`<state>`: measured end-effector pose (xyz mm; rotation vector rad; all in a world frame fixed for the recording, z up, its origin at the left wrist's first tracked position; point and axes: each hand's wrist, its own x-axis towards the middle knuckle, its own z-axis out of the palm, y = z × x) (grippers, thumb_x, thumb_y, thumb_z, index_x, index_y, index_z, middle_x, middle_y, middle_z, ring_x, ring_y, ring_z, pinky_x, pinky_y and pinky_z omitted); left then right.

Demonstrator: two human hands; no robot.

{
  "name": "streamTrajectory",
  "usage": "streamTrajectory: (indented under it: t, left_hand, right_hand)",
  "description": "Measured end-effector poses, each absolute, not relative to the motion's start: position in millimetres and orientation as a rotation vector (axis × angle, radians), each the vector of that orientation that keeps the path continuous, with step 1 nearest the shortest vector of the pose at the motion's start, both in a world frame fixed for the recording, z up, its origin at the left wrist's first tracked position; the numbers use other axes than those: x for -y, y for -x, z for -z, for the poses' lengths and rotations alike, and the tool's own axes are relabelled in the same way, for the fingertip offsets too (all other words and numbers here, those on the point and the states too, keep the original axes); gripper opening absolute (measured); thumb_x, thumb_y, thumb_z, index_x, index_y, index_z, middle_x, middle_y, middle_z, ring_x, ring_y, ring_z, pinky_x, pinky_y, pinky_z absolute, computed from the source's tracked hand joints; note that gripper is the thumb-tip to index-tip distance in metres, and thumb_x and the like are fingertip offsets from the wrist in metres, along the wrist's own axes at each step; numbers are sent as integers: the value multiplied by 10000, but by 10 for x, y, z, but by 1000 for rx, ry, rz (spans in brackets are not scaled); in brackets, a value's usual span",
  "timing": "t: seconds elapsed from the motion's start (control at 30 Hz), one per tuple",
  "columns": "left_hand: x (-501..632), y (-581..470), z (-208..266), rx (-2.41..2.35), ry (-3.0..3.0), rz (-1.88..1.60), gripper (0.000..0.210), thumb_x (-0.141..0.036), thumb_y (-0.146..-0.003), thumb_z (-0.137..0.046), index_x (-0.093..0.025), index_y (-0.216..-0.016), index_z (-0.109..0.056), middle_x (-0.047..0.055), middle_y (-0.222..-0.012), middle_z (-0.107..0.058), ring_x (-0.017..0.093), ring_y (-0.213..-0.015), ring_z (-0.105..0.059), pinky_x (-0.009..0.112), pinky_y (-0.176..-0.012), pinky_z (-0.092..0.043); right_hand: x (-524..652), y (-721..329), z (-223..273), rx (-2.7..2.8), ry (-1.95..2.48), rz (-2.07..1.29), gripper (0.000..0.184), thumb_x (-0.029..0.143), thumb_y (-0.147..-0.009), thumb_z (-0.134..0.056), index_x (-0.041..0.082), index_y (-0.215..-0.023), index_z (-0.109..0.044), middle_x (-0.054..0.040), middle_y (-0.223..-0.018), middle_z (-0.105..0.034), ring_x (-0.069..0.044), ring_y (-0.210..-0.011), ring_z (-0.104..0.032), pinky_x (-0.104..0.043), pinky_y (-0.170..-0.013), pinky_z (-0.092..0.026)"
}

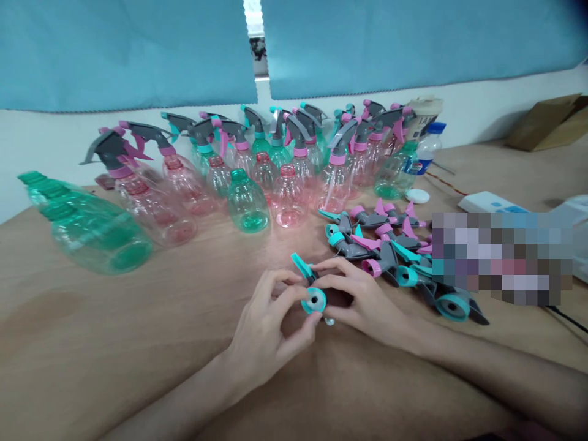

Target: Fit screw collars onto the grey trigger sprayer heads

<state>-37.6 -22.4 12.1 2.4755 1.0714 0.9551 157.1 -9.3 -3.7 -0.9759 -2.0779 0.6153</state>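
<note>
Grip first: left hand (269, 321) has thumb and index pinching the teal collar of a grey spray head (316, 301), open end facing the camera. Right hand (362, 297) is on the other side of the same piece, fingers curled and a bit apart, steadying it. It's all held low over the bench (160, 343), front and centre.

Just right of that there's a pile of loose spray heads (389, 257), teal and pink. Further back, an uncapped green bottle (248, 205) and an uncapped pink bottle (289, 202) stand in front of a crowd of bottles with heads on.

Labels? The blue-capped bottle (429, 150) has what looks like a Pepsi logo. The pale cup (427, 109) behind has dark lettering, can't read it properly.
</note>
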Motion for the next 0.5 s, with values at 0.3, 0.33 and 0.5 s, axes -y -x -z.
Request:
streamTrajectory:
  t: [0.3,0.33,0.5]
  left_hand:
    - [233,382,-164,-854,-2553,-851,158,-189,-807,-592,-207,-964,-587,79,-1063,-503,187,-927,-529,308,-745,-533]
    - [231,384,-162,-848,-2549,-844,131,-189,-806,-594,-203,-936,-595,78,-1065,-502,185,-923,-529,306,-743,-534]
    - [218,389,-123,-973,-2510,-946,133,-178,-819,-577,-197,-950,-588,76,-1052,-495,191,-945,-548,321,-761,-528]
  right_hand:
    - [88,-1574,54,2121,906,-599,191,193,-786,-668,225,-973,-656,-79,-1153,-568,-218,-1100,-550,-393,-907,-499]
    - [88,-1573,58,2133,887,-595,200,187,-786,-667,226,-982,-654,-79,-1151,-569,-217,-1097,-550,-393,-904,-501]
    - [92,-1573,38,2079,965,-632,164,202,-786,-667,225,-948,-655,-74,-1131,-565,-220,-1094,-555,-399,-908,-499]
